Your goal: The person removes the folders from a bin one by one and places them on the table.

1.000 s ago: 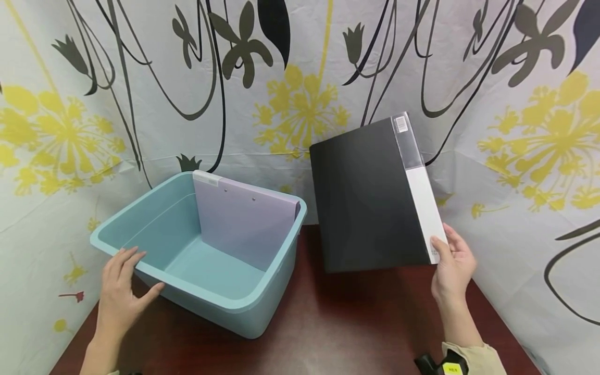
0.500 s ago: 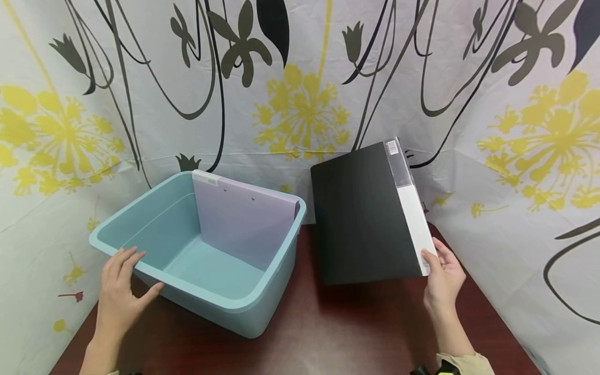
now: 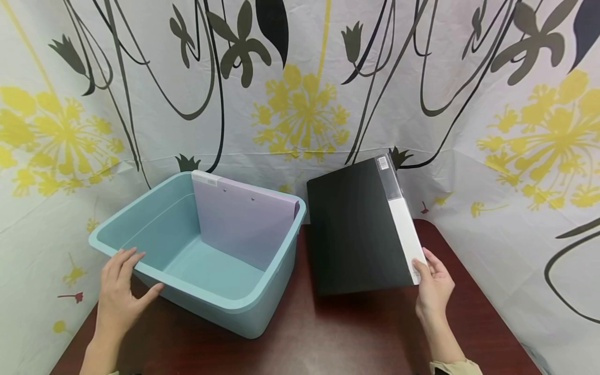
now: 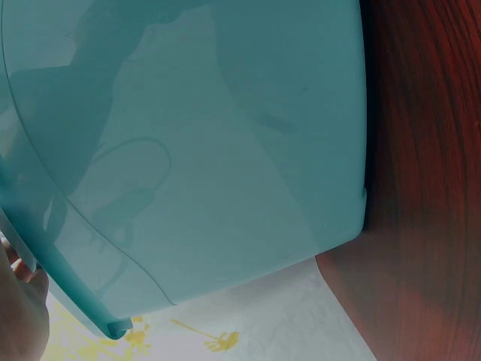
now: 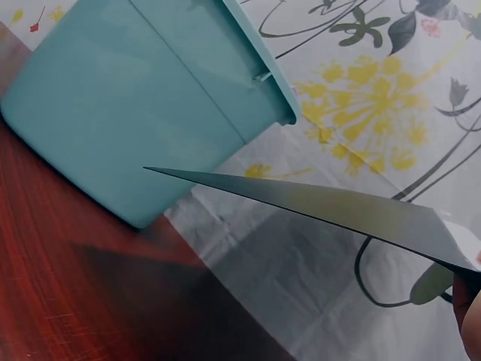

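Observation:
My right hand [image 3: 435,286] pinches the lower end of the white spine of a black file folder [image 3: 356,234], thumb on the near side. The folder tilts above the table, right of a blue plastic tub [image 3: 253,304]. In the right wrist view the folder [image 5: 323,207] shows almost edge-on, with the tub's outer wall [image 5: 150,113] behind it. My left hand [image 3: 119,291] rests on the tub's near left rim, fingers over the edge and thumb spread along the front. Inside the tub, a lilac file folder [image 3: 246,221] stands upright against the back right wall.
The dark red wooden table [image 3: 319,333] lies under the tub and reaches to the back. A white curtain [image 3: 300,47] with flower patterns closes in the back and both sides. The folder casts a shadow on the tabletop.
My right hand has lowered the black file folder and brought it slightly left, closer to the table. The left hand, the tub and the lilac file folder have stayed in place.

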The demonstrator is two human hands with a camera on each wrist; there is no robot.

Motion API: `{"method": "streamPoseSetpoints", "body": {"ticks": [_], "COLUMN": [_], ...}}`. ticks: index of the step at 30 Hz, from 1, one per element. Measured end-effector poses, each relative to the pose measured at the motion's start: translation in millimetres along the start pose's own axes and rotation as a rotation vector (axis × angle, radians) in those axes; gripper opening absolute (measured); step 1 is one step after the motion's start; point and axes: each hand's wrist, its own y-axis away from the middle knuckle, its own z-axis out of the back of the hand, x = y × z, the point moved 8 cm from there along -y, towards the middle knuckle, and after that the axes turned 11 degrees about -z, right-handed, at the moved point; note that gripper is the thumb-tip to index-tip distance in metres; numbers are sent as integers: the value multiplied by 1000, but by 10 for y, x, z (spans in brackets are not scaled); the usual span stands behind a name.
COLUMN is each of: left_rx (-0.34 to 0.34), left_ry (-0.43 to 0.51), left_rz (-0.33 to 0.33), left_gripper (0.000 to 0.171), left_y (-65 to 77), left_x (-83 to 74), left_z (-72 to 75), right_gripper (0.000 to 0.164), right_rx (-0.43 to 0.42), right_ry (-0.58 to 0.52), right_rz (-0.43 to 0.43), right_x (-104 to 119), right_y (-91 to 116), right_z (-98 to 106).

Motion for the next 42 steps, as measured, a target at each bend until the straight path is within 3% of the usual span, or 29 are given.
{"method": "streamPoseSetpoints", "body": {"ticks": [12,42], "left_rx": [1,-1], "left_ry": [-15,-13], "left_rz": [2,6], "left_gripper": [88,88], "left_y": [-6,9], "left_x": [-12,16], "left_z": [-2,-4], "right_gripper": [28,26], "right_rx": [-46,-71], "right_ry": [112,179], "right_rz": [-55,-157], "right_x": [-207,-652], "right_y": [34,130], "right_z": [95,138]}}
